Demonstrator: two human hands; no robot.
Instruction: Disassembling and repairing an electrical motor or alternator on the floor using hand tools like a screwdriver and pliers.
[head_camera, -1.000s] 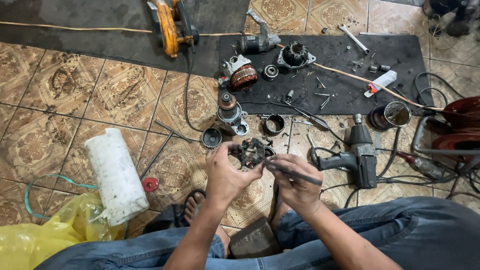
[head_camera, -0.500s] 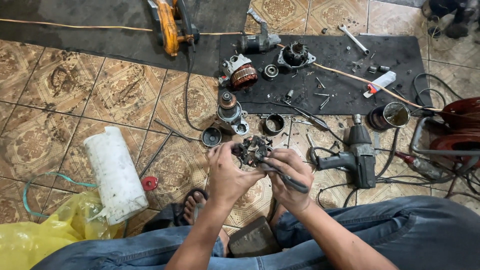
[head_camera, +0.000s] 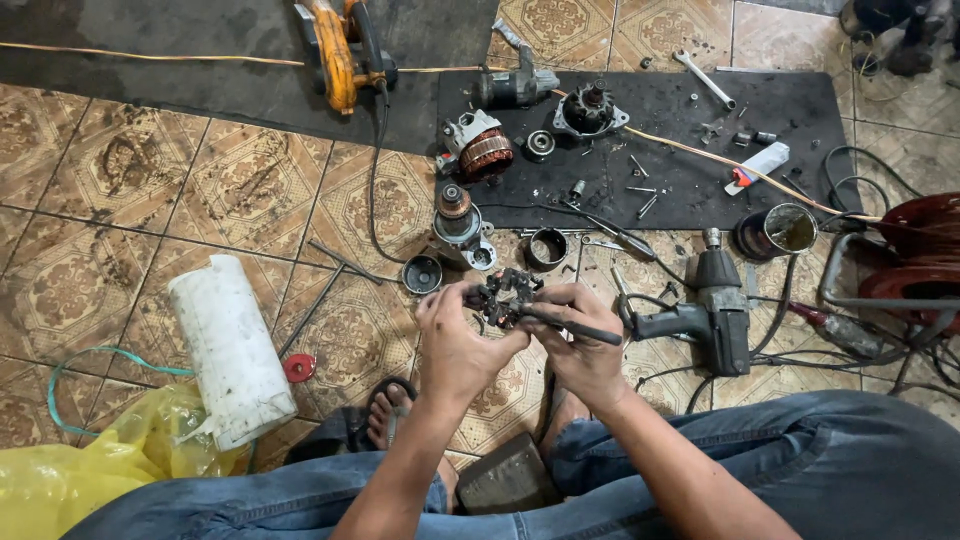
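Greasy dark metal, that small round brush-holder assembly (head_camera: 503, 295), is pinched in his left hand (head_camera: 455, 335) above the patterned floor tiles (head_camera: 120, 180). His right hand (head_camera: 580, 345) grips a slim dark tool (head_camera: 575, 328), tip touching it. Best braced firmly, probing gently.

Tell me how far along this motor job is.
Stripped down: the copper-wound core, a housing and screws lie loose on the black mat. In hand: left hand holds a small dark part; right hand works it with a tool. Nothing looks put back together.
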